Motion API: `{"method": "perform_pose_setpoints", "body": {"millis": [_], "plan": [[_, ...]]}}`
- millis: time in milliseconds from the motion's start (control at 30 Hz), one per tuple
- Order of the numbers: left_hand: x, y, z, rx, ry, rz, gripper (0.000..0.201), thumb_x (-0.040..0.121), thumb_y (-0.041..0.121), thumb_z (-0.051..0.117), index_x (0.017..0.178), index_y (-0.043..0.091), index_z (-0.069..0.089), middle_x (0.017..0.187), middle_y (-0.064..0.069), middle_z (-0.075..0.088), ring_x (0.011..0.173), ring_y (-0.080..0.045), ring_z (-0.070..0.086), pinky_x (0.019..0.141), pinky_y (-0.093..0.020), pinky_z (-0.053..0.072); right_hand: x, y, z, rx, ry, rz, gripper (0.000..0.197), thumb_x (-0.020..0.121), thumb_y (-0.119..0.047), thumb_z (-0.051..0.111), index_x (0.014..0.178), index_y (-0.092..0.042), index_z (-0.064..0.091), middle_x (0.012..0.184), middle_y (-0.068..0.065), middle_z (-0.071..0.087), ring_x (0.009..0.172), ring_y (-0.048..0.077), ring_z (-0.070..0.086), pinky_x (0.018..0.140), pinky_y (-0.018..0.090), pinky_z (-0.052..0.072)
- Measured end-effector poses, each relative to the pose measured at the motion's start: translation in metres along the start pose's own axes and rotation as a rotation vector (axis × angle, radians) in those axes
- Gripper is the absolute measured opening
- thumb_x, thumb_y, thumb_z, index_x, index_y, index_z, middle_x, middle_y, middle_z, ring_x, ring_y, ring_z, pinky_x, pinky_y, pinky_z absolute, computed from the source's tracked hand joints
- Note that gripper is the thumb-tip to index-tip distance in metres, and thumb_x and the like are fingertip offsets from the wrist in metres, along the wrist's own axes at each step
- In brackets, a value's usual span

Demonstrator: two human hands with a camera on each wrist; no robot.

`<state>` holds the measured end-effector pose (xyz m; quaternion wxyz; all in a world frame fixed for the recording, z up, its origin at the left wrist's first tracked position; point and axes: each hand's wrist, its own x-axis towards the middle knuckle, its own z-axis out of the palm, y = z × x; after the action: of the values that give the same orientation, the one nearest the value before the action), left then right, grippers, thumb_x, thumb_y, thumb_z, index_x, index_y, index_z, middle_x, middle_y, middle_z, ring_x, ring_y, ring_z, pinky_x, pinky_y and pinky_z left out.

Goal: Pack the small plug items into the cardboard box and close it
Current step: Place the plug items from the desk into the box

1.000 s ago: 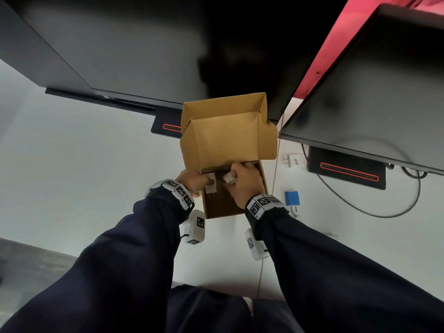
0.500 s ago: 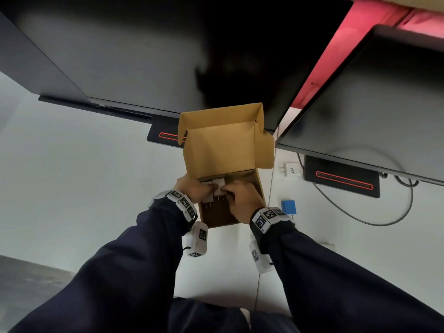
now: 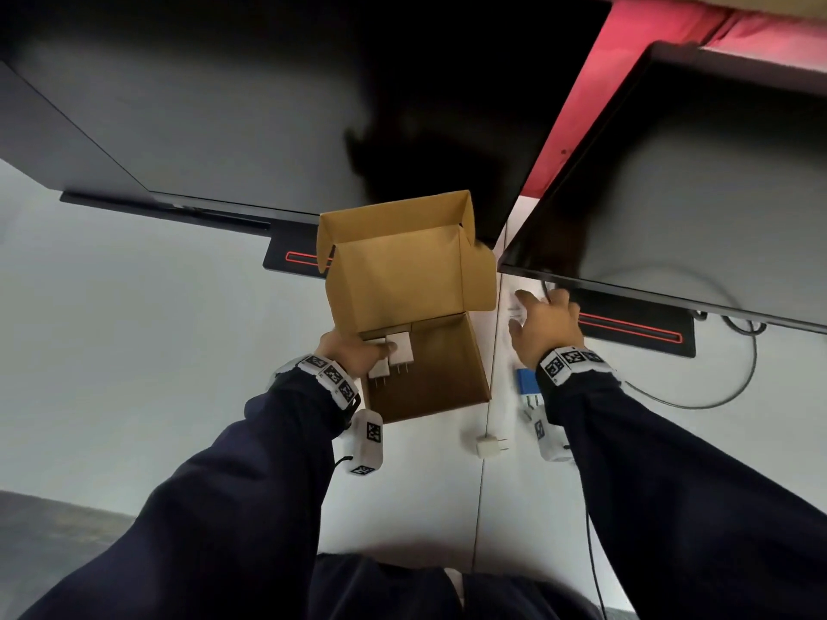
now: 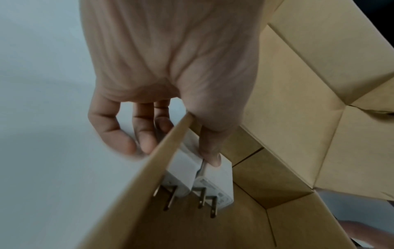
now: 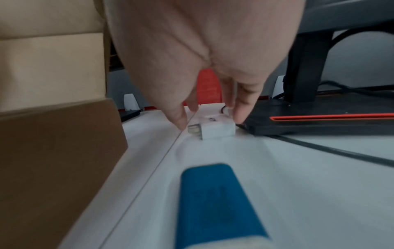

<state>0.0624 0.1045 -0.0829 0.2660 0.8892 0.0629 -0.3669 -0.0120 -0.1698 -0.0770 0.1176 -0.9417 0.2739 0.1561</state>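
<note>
The open cardboard box (image 3: 438,373) stands mid-table with its lid up. My left hand (image 3: 380,351) straddles its left wall: fingers (image 4: 140,143) outside, thumb inside pinching two white plugs (image 4: 217,175) side by side against the wall, prongs pointing toward me. My right hand (image 3: 532,311) is out to the right of the box, fingers spread over a white plug (image 5: 215,129) lying next to a monitor base (image 5: 319,121); the thumb is clear of the prongs and nothing is gripped. A blue plug (image 3: 527,381) and another white plug (image 3: 490,447) lie on the table nearer me.
Two dark monitors (image 3: 223,105) overhang the back of the white table (image 3: 134,351). Their black bases with red stripes (image 3: 635,328) sit behind the box and to its right. A black cable (image 3: 738,378) loops at the right. The box's outer wall (image 5: 53,160) is left of my right hand.
My right hand has let go of its plug inside the box and swung right to the white plug by the monitor base. The left hand stays on the box wall, now holding two plugs.
</note>
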Motion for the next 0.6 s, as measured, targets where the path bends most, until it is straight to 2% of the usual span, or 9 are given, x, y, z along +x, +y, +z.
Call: {"method": "perform_pose_setpoints", "body": {"millis": [67,167,233,267,333,400,467,533,600], "plan": [[0.001,0.0,0.0,-0.026,0.003,0.002,0.067,0.095,0.048,0.077,0.149,0.014,0.058,0.146,-0.013,0.069,0.133,-0.036,0.065,0.11,-0.042,0.054,0.007,-0.004,0.0,-0.034,-0.081,0.028,0.049,0.097,-0.028,0.059,0.144,-0.029,0.046,0.137,0.023,0.043,0.127,0.043,0.043,0.09,0.048,0.052],[0.0,-0.001,0.001,-0.029,0.008,0.0,0.066,0.096,0.046,0.077,0.15,0.013,0.058,0.146,-0.013,0.069,0.133,-0.036,0.065,0.11,-0.042,0.055,0.006,-0.004,0.006,0.031,-0.068,0.011,0.044,0.096,-0.023,0.061,0.138,-0.027,0.049,0.128,0.021,0.05,0.117,0.042,0.053,0.085,0.043,0.052],[0.001,-0.001,0.001,-0.021,0.006,0.006,0.068,0.096,0.047,0.076,0.151,0.014,0.057,0.148,-0.012,0.068,0.134,-0.036,0.065,0.111,-0.043,0.054,-0.002,-0.001,0.01,0.223,0.065,0.006,0.039,0.094,-0.02,0.063,0.131,-0.024,0.054,0.121,0.017,0.052,0.098,0.032,0.059,0.077,0.032,0.047],[0.002,-0.001,0.002,-0.019,0.006,0.011,0.068,0.096,0.048,0.075,0.152,0.014,0.056,0.149,-0.012,0.068,0.135,-0.036,0.064,0.112,-0.044,0.054,-0.009,-0.001,0.01,0.364,0.163,0.002,0.036,0.092,-0.018,0.065,0.127,-0.022,0.056,0.117,0.014,0.053,0.09,0.024,0.056,0.075,0.027,0.043],[0.004,-0.001,0.002,-0.017,0.004,0.002,0.068,0.097,0.049,0.074,0.152,0.015,0.056,0.149,-0.011,0.067,0.136,-0.036,0.063,0.114,-0.045,0.053,-0.028,-0.006,0.007,0.61,0.338,-0.07,0.031,0.086,-0.014,0.07,0.115,-0.017,0.058,0.11,0.006,0.054,0.088,0.017,0.051,0.071,0.022,0.042],[0.004,0.001,0.001,-0.02,-0.009,-0.012,0.07,0.094,0.052,0.076,0.151,0.015,0.057,0.148,-0.01,0.068,0.135,-0.036,0.064,0.113,-0.045,0.053,-0.047,-0.017,0.006,0.688,0.392,-0.252,0.028,0.078,-0.012,0.073,0.102,-0.016,0.059,0.105,0.001,0.057,0.088,0.016,0.054,0.072,0.021,0.046],[0.006,0.002,-0.001,-0.069,-0.033,-0.027,0.09,0.075,0.065,0.081,0.149,0.018,0.06,0.144,-0.005,0.069,0.132,-0.035,0.066,0.113,-0.046,0.054,-0.058,-0.026,0.009,0.628,0.351,-0.403,0.031,0.071,-0.014,0.077,0.096,-0.013,0.059,0.102,0.003,0.058,0.085,0.015,0.055,0.068,0.017,0.043],[0.017,-0.004,0.003,-0.135,-0.025,-0.027,0.107,0.052,0.074,0.077,0.144,0.022,0.064,0.141,-0.004,0.073,0.126,-0.033,0.069,0.11,-0.047,0.058,-0.062,-0.033,0.01,0.563,0.267,-0.435,0.036,0.067,-0.018,0.081,0.095,-0.013,0.059,0.102,0.005,0.057,0.086,0.017,0.054,0.067,0.014,0.04],[0.023,-0.008,0.005,-0.157,-0.017,-0.034,0.1,0.055,0.068,0.077,0.142,0.02,0.065,0.135,-0.006,0.074,0.121,-0.034,0.071,0.107,-0.048,0.06,-0.066,-0.039,0.009,0.501,0.162,-0.448,0.039,0.067,-0.022,0.082,0.097,-0.015,0.058,0.104,0.004,0.056,0.09,0.018,0.053,0.072,0.017,0.043]]}}
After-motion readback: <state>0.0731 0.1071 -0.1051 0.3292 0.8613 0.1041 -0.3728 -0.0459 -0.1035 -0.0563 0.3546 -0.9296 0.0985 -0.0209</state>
